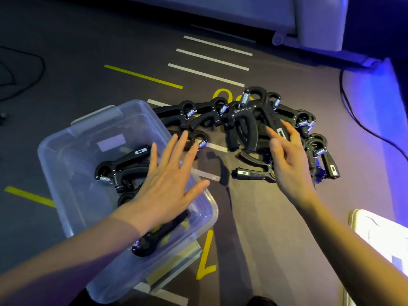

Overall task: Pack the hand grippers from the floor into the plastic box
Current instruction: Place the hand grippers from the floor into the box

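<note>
A clear plastic box (pixel 66 155) stands on the floor at the left. Inside it lie a few black hand grippers (pixel 123 166) with metal springs; one more (pixel 154 237) lies near its front wall. My left hand (pixel 167 184) hovers over the box's right side, fingers spread, holding nothing. To the right of the box a pile of several black hand grippers (pixel 242 120) lies on the floor. My right hand (pixel 287 160) is over that pile with fingers apart, its fingertips at the handle of one gripper (pixel 271 120); it holds nothing.
The dark floor carries white stripes (pixel 212 59) and yellow stripes (pixel 143 76) and a yellow mark (pixel 206 257). A black cable (pixel 353 120) runs along the right. A bright white object (pixel 384 237) sits at the lower right. Grey furniture (pixel 309 21) stands at the back.
</note>
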